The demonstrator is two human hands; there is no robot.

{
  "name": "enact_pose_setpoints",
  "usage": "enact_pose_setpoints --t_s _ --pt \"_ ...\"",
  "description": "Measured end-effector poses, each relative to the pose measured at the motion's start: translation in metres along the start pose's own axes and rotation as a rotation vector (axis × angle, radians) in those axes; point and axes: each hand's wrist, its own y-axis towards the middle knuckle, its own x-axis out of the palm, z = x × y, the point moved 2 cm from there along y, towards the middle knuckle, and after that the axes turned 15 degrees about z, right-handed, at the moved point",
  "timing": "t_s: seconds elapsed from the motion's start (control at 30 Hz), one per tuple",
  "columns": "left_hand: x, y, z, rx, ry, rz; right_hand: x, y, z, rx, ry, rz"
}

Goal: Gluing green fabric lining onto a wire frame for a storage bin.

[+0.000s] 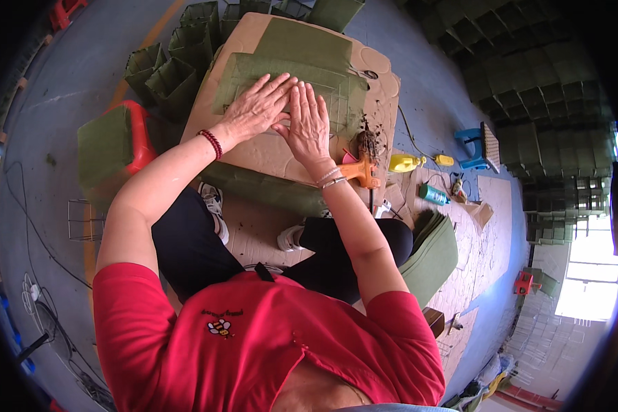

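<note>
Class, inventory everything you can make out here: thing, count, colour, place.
Table: 1, cardboard-brown, centre top
Fabric: several, green, on table
Glue gun: 1, orange, beside right wrist
Bottles: 2, yellow and green, right of table
Stand: 1, blue, right of table
Wire frames: several, grey, left, table, lower right
Cords: several, dark or white, floor left
Stool: 1, red, left of table
Open boxes: several, green, upper left
Stacked boxes: many, green, far right
Folded sheets: several, green, by right knee
Window: 1, white, far right
Shirt: 1, red, lower centre
Trousers: 1, black, mid-picture
Shoes: 2, pale, mid-picture
Left grip: 1, bare, flat on fabric
Right grip: 1, bare, flat on fabric
</note>
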Motion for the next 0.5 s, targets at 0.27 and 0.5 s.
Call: enact_pose_setpoints --t_s 0.27,0.5 --pt "-0.027 -0.009 -0.040 -0.020 -0.121 -0.029 -0.029 0.015 0.044 -0.149 -0.034 -0.069" --pt "-0.013 -0.021 -0.044 0.013 -0.138 -0.025 -0.011 0.003 0.057 -0.199 -0.019 -0.062"
